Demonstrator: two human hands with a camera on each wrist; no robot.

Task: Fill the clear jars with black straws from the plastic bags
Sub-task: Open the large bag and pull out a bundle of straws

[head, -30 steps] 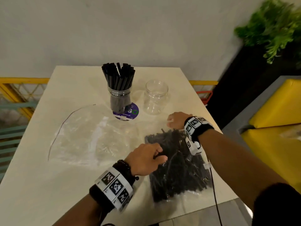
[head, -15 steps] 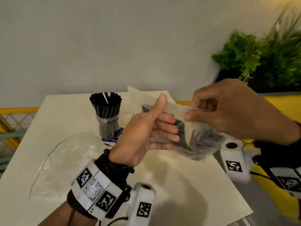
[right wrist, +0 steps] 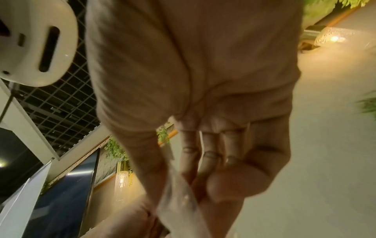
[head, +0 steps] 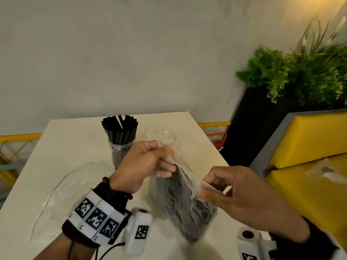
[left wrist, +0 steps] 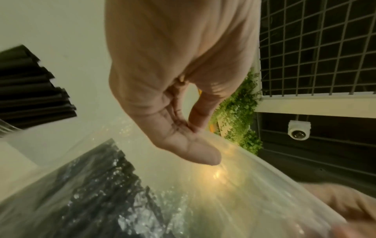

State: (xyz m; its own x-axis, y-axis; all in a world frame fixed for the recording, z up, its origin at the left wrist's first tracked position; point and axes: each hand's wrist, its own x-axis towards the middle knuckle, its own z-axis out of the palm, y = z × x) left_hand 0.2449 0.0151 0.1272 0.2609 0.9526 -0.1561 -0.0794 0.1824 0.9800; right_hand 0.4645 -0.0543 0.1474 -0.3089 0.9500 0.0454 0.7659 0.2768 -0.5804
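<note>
A clear plastic bag [head: 180,201] full of black straws hangs above the white table [head: 71,151], blurred by motion. My left hand [head: 150,162] pinches its top edge at the far end, and my right hand [head: 225,192] pinches the same edge at the near end. The left wrist view shows the thumb and a finger of my left hand [left wrist: 193,128] meeting on the bag [left wrist: 142,193]. In the right wrist view my right hand [right wrist: 193,185] curls round the plastic [right wrist: 179,206]. One clear jar [head: 121,147] packed with black straws stands behind. An empty clear jar [head: 165,136] stands to its right.
An empty flat plastic bag [head: 60,196] lies on the table's left half. A yellow bench seat [head: 308,166] and a dark planter with green plants [head: 293,76] stand to the right. A yellow railing [head: 18,136] runs behind the table.
Both hands lifted the full bag off the table, then lowered it toward me. It now hangs upright from its top edge, and the empty jar shows behind it again.
</note>
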